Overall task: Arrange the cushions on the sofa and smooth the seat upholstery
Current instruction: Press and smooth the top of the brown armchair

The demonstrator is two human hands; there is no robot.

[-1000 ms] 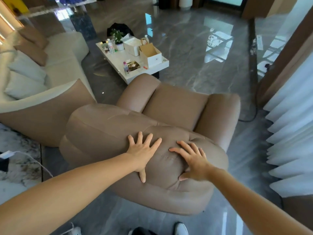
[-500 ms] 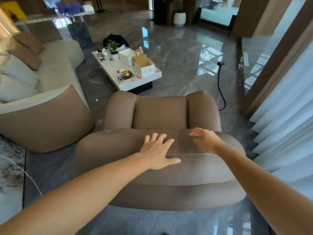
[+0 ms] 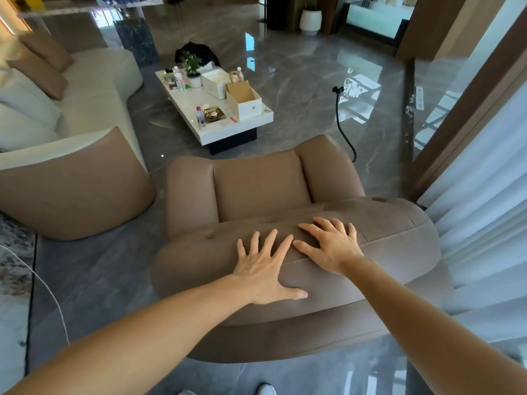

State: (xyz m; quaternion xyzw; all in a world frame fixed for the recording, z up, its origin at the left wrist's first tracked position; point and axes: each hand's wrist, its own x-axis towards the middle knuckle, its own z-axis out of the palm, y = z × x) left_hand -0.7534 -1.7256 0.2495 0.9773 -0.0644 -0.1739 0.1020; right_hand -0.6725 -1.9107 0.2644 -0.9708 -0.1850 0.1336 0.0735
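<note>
Both hands lie flat with fingers spread wide on the padded back of the brown armchair (image 3: 285, 252), holding nothing. The left hand (image 3: 263, 269) presses the rounded top, thumb stretched toward 3 o'clock; the right hand (image 3: 332, 246) rests just beside it at 2 o'clock, its index fingertip close to the left hand's fingers.

The backrest's long axis runs from 9 to 3 o'clock, tilted slightly up on the right, and its outer rim curves down toward the viewer at 6 o'clock. The chair faces 12 o'clock, away from the viewer, with the seat (image 3: 259, 186) sunk between two fat armrests.

Grey polished floor (image 3: 299, 81) lies open ahead and to 1 o'clock. At 9 o'clock the brown end of the cream sofa (image 3: 77, 183) stands near the chair, with a narrow strip of floor between them. Cream and brown cushions (image 3: 37, 72) line the sofa's back at 10 o'clock. At 12 o'clock a white coffee table (image 3: 228, 129) carries boxes, bottles and a small plant. A black cable (image 3: 340, 121) snakes across the floor at 1 o'clock, and white curtains (image 3: 479, 195) hang close at 3 o'clock. A white cord (image 3: 48, 292) crosses the floor at 8 o'clock.
</note>
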